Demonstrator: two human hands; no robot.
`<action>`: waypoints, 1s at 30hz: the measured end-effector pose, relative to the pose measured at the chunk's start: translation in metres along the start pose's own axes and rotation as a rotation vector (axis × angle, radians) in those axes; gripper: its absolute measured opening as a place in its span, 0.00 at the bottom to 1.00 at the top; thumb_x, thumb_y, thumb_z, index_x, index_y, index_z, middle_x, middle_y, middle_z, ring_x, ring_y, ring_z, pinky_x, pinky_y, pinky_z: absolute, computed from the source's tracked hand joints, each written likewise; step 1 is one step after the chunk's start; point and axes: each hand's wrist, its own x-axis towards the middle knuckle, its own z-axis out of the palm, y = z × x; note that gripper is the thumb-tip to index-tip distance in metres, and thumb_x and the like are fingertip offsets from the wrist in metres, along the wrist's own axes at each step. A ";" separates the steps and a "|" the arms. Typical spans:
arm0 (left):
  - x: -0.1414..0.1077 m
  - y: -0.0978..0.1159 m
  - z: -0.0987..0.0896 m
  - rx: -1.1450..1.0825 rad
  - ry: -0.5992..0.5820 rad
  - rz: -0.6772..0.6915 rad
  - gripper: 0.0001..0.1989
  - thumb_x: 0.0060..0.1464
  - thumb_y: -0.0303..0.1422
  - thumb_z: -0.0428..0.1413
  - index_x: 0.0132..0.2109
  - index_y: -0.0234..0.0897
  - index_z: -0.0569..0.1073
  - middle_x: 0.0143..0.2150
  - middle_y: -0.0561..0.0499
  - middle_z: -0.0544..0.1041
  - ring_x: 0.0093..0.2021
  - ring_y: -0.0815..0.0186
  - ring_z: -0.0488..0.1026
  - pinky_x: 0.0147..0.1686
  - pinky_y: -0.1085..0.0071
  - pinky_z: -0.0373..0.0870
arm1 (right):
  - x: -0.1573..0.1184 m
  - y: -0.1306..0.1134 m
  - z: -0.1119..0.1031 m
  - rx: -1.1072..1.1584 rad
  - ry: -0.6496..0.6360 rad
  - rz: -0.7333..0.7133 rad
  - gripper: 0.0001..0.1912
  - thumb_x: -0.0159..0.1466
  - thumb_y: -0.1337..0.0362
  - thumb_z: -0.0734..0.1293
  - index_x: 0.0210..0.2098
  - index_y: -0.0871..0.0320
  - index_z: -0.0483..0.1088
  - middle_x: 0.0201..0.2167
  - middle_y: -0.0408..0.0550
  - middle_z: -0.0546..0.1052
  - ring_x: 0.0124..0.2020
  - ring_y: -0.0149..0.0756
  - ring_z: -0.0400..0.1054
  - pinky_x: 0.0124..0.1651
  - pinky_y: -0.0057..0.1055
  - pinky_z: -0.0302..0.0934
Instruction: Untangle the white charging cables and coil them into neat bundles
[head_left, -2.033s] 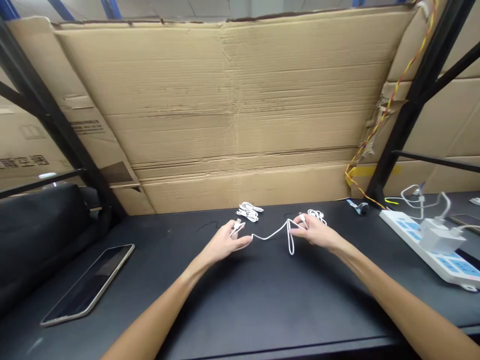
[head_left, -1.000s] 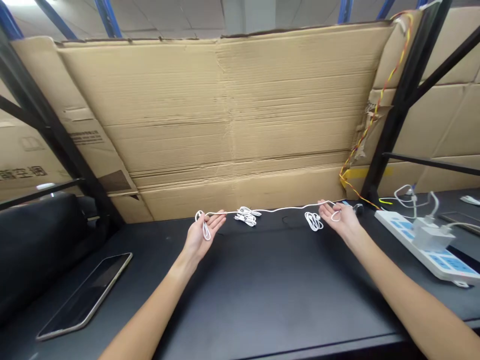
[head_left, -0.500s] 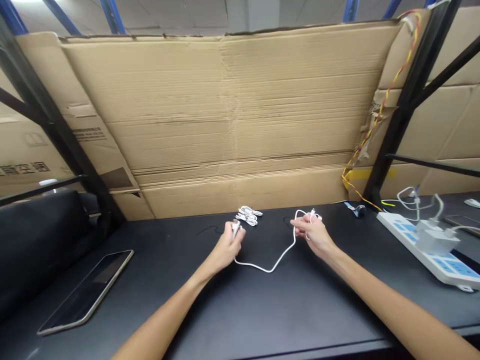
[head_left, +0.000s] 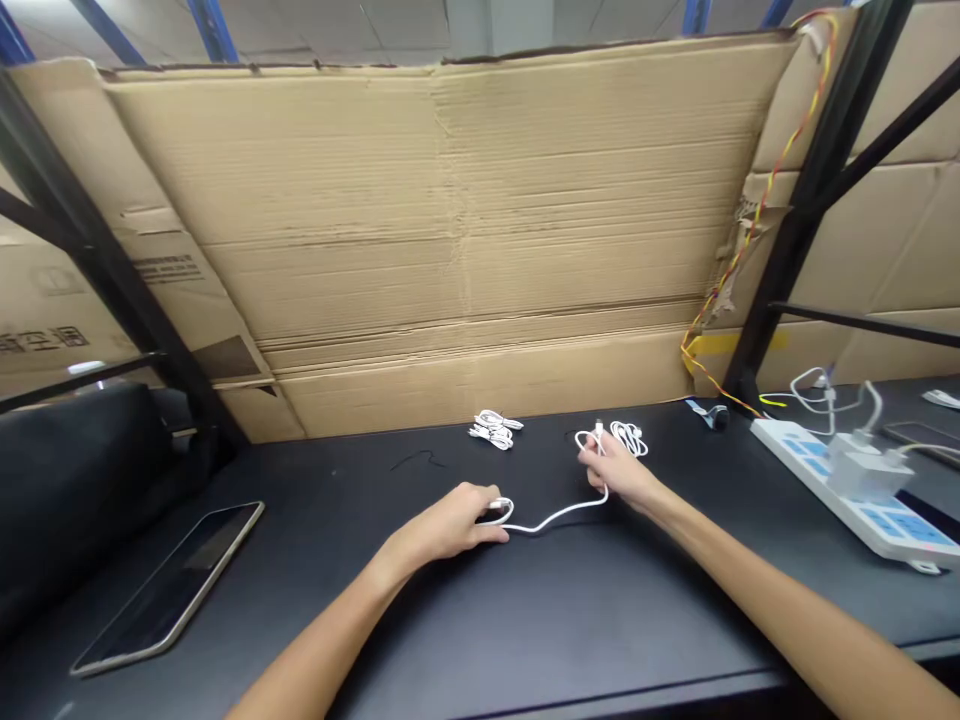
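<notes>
Standing well beyond the fingers: a broad corrugated cardboard sheet [head_left: 450, 230]. Showing at far left, on a carton [head_left: 45, 338], dark printed characters, too blurred for a reliable reading; no brand legible. Lying flat on the tabletop [head_left: 480, 620], well left of the fingers: a tablet [head_left: 169, 585]. Sitting well right of the fingers: a white power strip [head_left: 847, 490] carrying a charger block [head_left: 862, 468]. Handling a white cable [head_left: 559, 517] with both hands, its slack running in a shallow curve between them. Closing the left hand [head_left: 446, 525] over one cable end, fingers [head_left: 487, 530] curled around it, low over the tabletop. Pinching the cable beside a small connector [head_left: 600, 428] with the right hand [head_left: 619, 470], fingers [head_left: 596, 460] narrow. Resting beyond the fingers: a coiled white cable [head_left: 493, 430] and, just past the right hand, a second coiled white cable [head_left: 628, 438].
</notes>
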 end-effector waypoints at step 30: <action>0.003 0.040 0.032 0.673 0.247 -0.046 0.11 0.53 0.18 0.45 0.41 0.33 0.67 0.37 0.43 0.70 0.36 0.57 0.70 0.30 0.67 0.64 | -0.022 -0.003 0.025 -0.557 -0.301 -0.165 0.15 0.54 0.56 0.68 0.23 0.57 0.59 0.20 0.37 0.62 0.22 0.28 0.53 0.26 0.26 0.48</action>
